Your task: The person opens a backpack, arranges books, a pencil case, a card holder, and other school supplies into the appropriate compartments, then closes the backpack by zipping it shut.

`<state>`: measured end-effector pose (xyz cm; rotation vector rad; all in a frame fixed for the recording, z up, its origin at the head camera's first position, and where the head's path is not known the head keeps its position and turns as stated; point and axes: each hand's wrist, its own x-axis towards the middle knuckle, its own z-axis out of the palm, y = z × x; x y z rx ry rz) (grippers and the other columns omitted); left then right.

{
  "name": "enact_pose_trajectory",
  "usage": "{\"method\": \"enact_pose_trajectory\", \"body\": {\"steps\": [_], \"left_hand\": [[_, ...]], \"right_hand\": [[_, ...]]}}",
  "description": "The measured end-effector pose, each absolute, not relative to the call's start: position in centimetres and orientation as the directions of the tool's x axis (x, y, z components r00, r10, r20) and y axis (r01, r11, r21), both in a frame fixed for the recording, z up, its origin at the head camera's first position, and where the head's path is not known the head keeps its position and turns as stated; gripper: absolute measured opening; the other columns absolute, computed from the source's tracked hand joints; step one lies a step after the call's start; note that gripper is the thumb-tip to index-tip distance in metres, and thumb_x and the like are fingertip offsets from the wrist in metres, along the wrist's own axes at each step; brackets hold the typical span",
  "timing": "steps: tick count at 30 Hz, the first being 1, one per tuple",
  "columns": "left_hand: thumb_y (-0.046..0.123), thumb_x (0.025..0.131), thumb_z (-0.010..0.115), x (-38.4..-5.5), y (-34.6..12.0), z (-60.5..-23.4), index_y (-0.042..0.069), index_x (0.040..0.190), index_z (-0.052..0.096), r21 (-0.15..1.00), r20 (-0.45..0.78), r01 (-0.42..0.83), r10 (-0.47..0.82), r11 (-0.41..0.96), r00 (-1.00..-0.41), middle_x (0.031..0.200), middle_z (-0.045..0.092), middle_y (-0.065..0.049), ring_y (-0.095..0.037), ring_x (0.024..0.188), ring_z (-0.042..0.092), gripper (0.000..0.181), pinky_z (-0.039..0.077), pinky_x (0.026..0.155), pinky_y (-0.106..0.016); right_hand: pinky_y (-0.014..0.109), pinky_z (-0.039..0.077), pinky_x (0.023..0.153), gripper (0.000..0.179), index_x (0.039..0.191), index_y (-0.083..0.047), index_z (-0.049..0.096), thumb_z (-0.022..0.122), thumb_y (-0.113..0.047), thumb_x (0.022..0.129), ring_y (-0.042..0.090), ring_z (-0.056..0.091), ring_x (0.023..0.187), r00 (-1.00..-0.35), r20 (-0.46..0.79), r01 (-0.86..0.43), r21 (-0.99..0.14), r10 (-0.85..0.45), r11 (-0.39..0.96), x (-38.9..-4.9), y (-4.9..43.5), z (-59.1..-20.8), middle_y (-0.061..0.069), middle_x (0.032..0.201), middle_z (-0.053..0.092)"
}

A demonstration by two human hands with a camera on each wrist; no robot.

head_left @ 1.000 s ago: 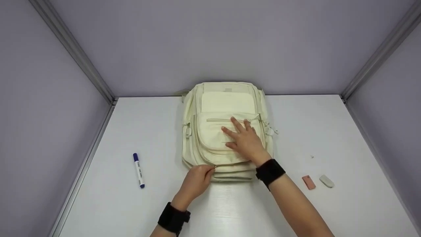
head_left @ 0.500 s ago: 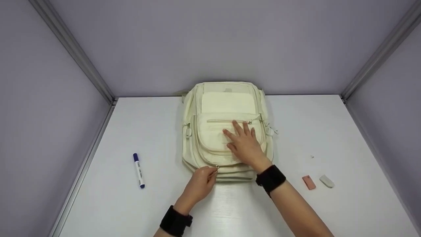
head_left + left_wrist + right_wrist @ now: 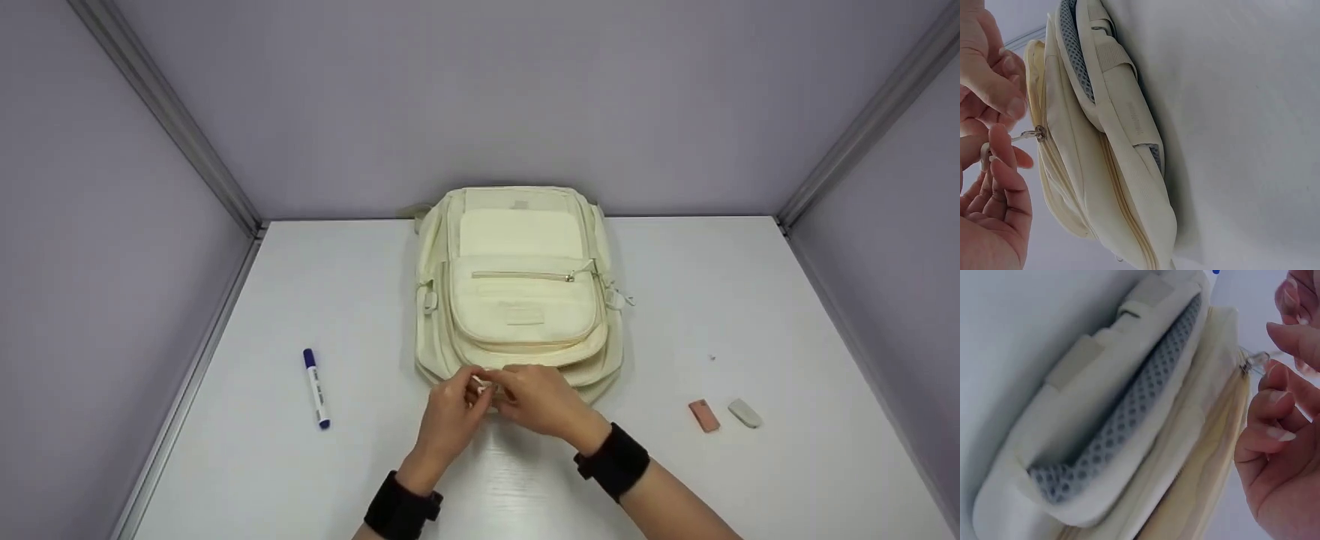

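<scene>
A cream backpack (image 3: 525,240) lies front side up on the white table. At its lower edge both hands meet around a zipper pull (image 3: 1039,133) with a light cord. My left hand (image 3: 450,416) pinches the cord's looped end between its fingertips, as the left wrist view shows. My right hand (image 3: 540,397) is close against the left one, fingers bent loosely. Its thumb and index finger (image 3: 1278,374) lie on either side of the pull with a gap between them. Right of the pull, the zipped compartment gapes, showing yellowish lining (image 3: 1202,467).
A blue-and-white marker (image 3: 316,388) lies to the left of the backpack. Over on the right are a pink eraser (image 3: 704,415), a grey-white eraser (image 3: 745,413) and a tiny white scrap (image 3: 712,358). Grey panels enclose the table (image 3: 337,300) on three sides.
My right hand has left the front pocket and come down to the pull beside my left hand. The left hand first shifted slightly right with the pull, which it still holds by its cord.
</scene>
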<state>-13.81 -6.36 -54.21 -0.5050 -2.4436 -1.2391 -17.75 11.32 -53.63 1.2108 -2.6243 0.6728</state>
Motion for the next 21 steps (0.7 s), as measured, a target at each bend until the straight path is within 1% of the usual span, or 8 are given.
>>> {"method": "enact_pose_trajectory", "body": {"steps": [4, 7, 9, 11, 13, 16, 18, 21], "left_hand": [[0.002, 0.088, 0.072, -13.8, -6.3, -54.3, 0.005, 0.103, 0.062, 0.678, 0.486, 0.528, 0.227, 0.511, -0.844, 0.074, 0.063, 0.003, -0.004, 0.062, 0.057, 0.018, 0.048, 0.054, -0.019], [0.006, 0.09, 0.071, -13.8, -6.6, -54.4, 0.007, 0.105, 0.062, 0.661, 0.506, 0.565, 0.263, 0.494, -0.822, 0.074, 0.061, 0.005, -0.003, 0.062, 0.055, 0.018, 0.047, 0.054, -0.019], [0.004, 0.09, 0.069, -14.0, -7.0, -54.5, 0.007, 0.105, 0.063, 0.643, 0.529, 0.596, 0.283, 0.48, -0.8, 0.078, 0.061, 0.004, -0.005, 0.066, 0.056, 0.016, 0.048, 0.056, -0.022], [-0.001, 0.088, 0.067, -14.3, -7.5, -54.8, 0.007, 0.105, 0.065, 0.602, 0.56, 0.627, 0.299, 0.494, -0.773, 0.087, 0.063, 0.002, -0.009, 0.076, 0.058, 0.019, 0.051, 0.065, -0.026], [-0.008, 0.084, 0.064, -15.0, -8.0, -55.1, 0.005, 0.105, 0.066, 0.529, 0.592, 0.653, 0.317, 0.541, -0.741, 0.099, 0.064, -0.002, -0.014, 0.092, 0.06, 0.025, 0.051, 0.078, -0.03], [-0.009, 0.084, 0.066, -16.1, -8.5, -55.4, 0.003, 0.11, 0.068, 0.392, 0.62, 0.667, 0.354, 0.634, -0.7, 0.117, 0.063, -0.008, -0.024, 0.114, 0.056, 0.029, 0.044, 0.098, -0.037], [-0.006, 0.085, 0.07, -16.8, -8.6, -55.6, 0.004, 0.114, 0.068, 0.305, 0.625, 0.665, 0.384, 0.682, -0.68, 0.125, 0.061, -0.01, -0.028, 0.122, 0.053, 0.03, 0.039, 0.105, -0.042], [0.003, 0.083, 0.078, -17.5, -8.7, -55.9, 0.008, 0.116, 0.069, 0.219, 0.618, 0.658, 0.419, 0.721, -0.665, 0.131, 0.06, -0.008, -0.03, 0.128, 0.049, 0.035, 0.034, 0.108, -0.049]], "right_hand": [[0.024, 0.047, 0.055, 0.011, 0.093, -0.009, 0.069, 0.075, -0.009, 0.084, 0.007, 0.057, 0.064, -0.65, 0.366, -0.758, -0.373, -0.666, 0.535, -17.3, 10.9, -54.6, -0.004, 0.078, 0.063], [0.023, 0.048, 0.058, 0.018, 0.101, -0.006, 0.07, 0.073, -0.004, 0.084, 0.007, 0.058, 0.067, -0.654, 0.389, -0.752, -0.427, -0.649, 0.501, -17.2, 10.9, -54.9, -0.002, 0.081, 0.065], [0.022, 0.048, 0.058, 0.021, 0.104, -0.005, 0.069, 0.072, -0.002, 0.084, 0.007, 0.057, 0.067, -0.666, 0.39, -0.738, -0.472, -0.636, 0.482, -17.1, 11.0, -55.1, -0.002, 0.081, 0.064], [0.021, 0.046, 0.058, 0.016, 0.101, -0.006, 0.069, 0.073, -0.007, 0.085, 0.006, 0.055, 0.067, -0.682, 0.383, -0.718, -0.511, -0.623, 0.473, -17.1, 11.1, -55.1, -0.002, 0.079, 0.062], [0.021, 0.045, 0.058, 0.014, 0.093, -0.007, 0.067, 0.075, -0.017, 0.088, 0.007, 0.053, 0.066, -0.7, 0.376, -0.696, -0.548, -0.607, 0.464, -17.1, 11.2, -55.2, -0.002, 0.077, 0.06], [0.023, 0.045, 0.057, 0.021, 0.086, -0.01, 0.066, 0.072, -0.029, 0.091, 0.006, 0.053, 0.065, -0.733, 0.371, -0.661, -0.585, -0.57, 0.47, -17.0, 11.2, -55.0, -0.002, 0.076, 0.061], [0.023, 0.047, 0.058, 0.019, 0.09, -0.009, 0.066, 0.067, -0.027, 0.095, 0.005, 0.056, 0.066, -0.757, 0.363, -0.636, -0.601, -0.543, 0.484, -16.9, 11.2, -54.9, 0.0, 0.078, 0.064], [0.024, 0.05, 0.058, 0.009, 0.101, -0.007, 0.064, 0.06, -0.015, 0.099, 0.006, 0.06, 0.066, -0.787, 0.352, -0.606, -0.597, -0.507, 0.525, -16.8, 11.1, -54.8, 0.002, 0.082, 0.067]]}}
